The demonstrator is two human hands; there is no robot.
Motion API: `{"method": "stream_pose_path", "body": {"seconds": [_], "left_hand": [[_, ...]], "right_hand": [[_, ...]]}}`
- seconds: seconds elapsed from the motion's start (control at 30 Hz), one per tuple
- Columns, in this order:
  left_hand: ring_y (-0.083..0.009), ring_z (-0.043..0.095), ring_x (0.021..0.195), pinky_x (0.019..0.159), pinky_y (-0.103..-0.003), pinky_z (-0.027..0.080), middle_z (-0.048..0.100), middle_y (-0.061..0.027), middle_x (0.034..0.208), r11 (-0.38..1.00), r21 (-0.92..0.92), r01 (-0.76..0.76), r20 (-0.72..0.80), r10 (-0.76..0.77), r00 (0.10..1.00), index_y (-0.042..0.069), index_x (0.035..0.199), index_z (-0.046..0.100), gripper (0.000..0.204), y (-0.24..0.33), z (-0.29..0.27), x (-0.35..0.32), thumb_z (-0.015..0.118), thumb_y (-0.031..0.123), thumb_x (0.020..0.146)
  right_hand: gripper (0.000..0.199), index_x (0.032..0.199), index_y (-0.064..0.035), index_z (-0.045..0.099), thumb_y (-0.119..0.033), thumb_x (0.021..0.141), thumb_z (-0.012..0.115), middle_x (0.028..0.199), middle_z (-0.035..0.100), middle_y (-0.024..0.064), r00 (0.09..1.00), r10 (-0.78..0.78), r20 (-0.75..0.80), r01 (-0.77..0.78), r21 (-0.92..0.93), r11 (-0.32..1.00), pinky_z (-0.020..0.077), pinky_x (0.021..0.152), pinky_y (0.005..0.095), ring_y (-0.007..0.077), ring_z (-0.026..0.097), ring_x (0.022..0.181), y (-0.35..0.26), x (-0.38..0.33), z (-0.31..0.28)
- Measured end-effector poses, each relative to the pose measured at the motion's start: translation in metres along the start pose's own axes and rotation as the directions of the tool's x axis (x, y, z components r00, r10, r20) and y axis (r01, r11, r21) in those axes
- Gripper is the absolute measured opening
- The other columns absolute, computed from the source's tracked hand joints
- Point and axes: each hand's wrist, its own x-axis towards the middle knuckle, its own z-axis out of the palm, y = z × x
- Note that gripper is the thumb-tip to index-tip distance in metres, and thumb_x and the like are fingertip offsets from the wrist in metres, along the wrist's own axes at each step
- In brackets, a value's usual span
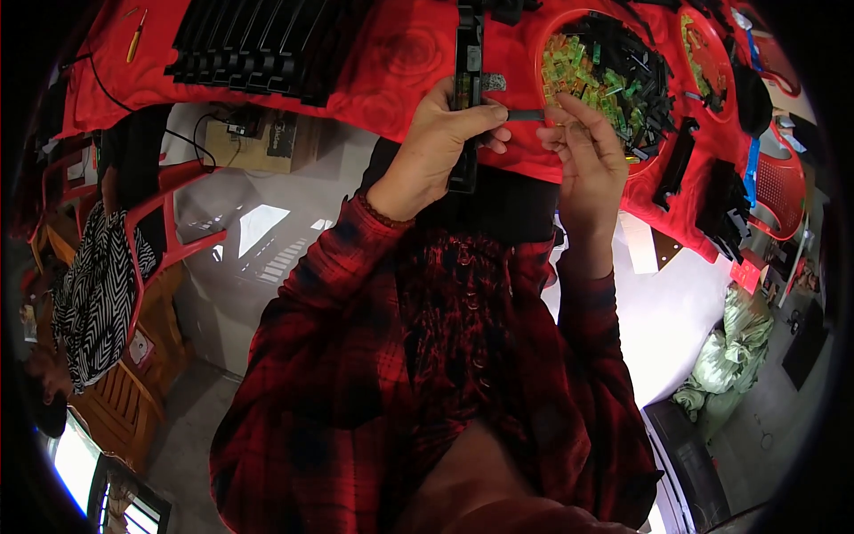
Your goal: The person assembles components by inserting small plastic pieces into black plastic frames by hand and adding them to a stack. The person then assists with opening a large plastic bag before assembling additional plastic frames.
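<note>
My left hand (pixel 433 147) is wrapped round a long black plastic bar (pixel 468 53) that stands lengthwise at the table edge, its near end below my fingers. Under my left thumb lies one end of a short flat dark grey strip (pixel 525 115). The fingertips of my right hand (pixel 587 147) pinch the strip's other end, so it spans the gap between both hands. Just beyond my right hand is a round red tray (pixel 539 67) with small clear yellow-green pieces (pixel 569 67) and small black pieces (pixel 654 84).
Several black slotted bars (pixel 253 44) lie side by side on the red tablecloth (pixel 391 53) at the left. A yellow-handled tool (pixel 135 43) is at the far left. A second red tray (pixel 712 44) and more black parts (pixel 721 200) are at the right. Red chairs (pixel 147 231) flank the table.
</note>
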Motion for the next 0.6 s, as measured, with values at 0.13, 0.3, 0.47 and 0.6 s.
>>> {"method": "stream_pose_path", "body": {"seconds": [0.13, 0.3, 0.47, 0.6], "left_hand": [[-0.0180, 0.068, 0.076, 0.067, -0.031, 0.057, 0.067, -0.0103, 0.091, 1.000, 0.012, -0.014, -0.010, 0.014, 1.000, -0.002, 0.113, 0.051, 0.034, -0.004, 0.001, -0.002, 0.071, 0.005, 0.087], [-0.0156, 0.067, 0.072, 0.063, -0.028, 0.055, 0.067, -0.0094, 0.085, 0.996, 0.066, -0.059, -0.018, 0.060, 0.998, 0.001, 0.111, 0.056, 0.024, -0.006, 0.009, -0.005, 0.067, 0.014, 0.094], [-0.0180, 0.065, 0.070, 0.060, -0.029, 0.052, 0.065, -0.0110, 0.098, 0.991, -0.075, 0.110, 0.153, -0.097, 0.983, 0.000, 0.117, 0.054, 0.037, -0.002, -0.012, 0.000, 0.052, 0.034, 0.102], [-0.0187, 0.055, 0.059, 0.056, -0.033, 0.049, 0.063, -0.0115, 0.075, 0.986, -0.064, 0.153, 0.044, -0.151, 0.988, 0.002, 0.113, 0.057, 0.058, 0.001, -0.001, -0.001, 0.030, 0.053, 0.105]], "right_hand": [[0.026, 0.122, 0.0014, 0.061, -0.011, 0.101, 0.052, 0.102, 0.067, 0.0087, 0.997, 0.055, 0.051, -0.053, -0.035, 0.998, 0.0501, 0.076, 0.0257, 0.0128, 0.065, 0.082, 0.003, -0.004, 0.003], [0.023, 0.115, 0.0004, 0.064, -0.014, 0.099, 0.060, 0.094, 0.066, 0.0044, 0.995, 0.051, 0.085, -0.039, -0.145, 0.989, 0.0491, 0.072, 0.0238, 0.0101, 0.063, 0.077, 0.000, -0.008, 0.010], [0.019, 0.110, 0.0001, 0.066, -0.013, 0.097, 0.063, 0.089, 0.066, 0.0023, 0.997, 0.070, 0.040, -0.063, -0.143, 0.988, 0.0483, 0.070, 0.0223, 0.0089, 0.062, 0.076, -0.005, -0.003, 0.007], [0.019, 0.109, 0.0003, 0.066, -0.013, 0.096, 0.064, 0.089, 0.066, 0.0022, 0.995, 0.075, 0.061, -0.067, -0.122, 0.990, 0.0482, 0.069, 0.0219, 0.0089, 0.061, 0.076, -0.004, -0.002, 0.006]]}}
